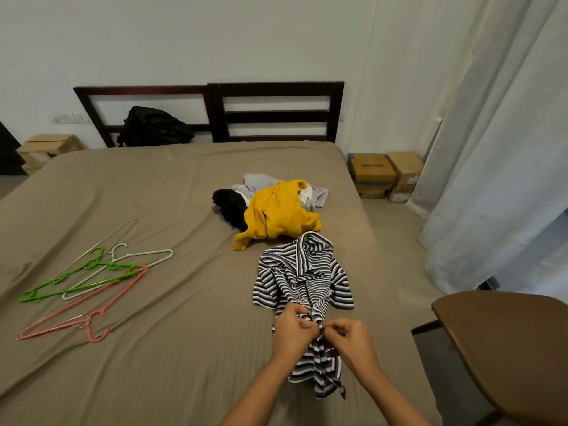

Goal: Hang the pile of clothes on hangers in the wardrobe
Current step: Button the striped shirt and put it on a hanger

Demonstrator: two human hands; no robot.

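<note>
Both hands, left hand (pixel 293 329) and right hand (pixel 350 341), pinch the crumpled black-and-white striped shirt (pixel 304 278) on the bed (pixel 153 348)

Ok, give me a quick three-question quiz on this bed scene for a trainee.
1. True or false: the left hand and right hand both hold the striped shirt.
2. Which hanger lies nearest the person? A green, B pink, C white.
3. What sits on the bed by the headboard?

Key: 1 true. 2 B. 3 the black bag.
</note>
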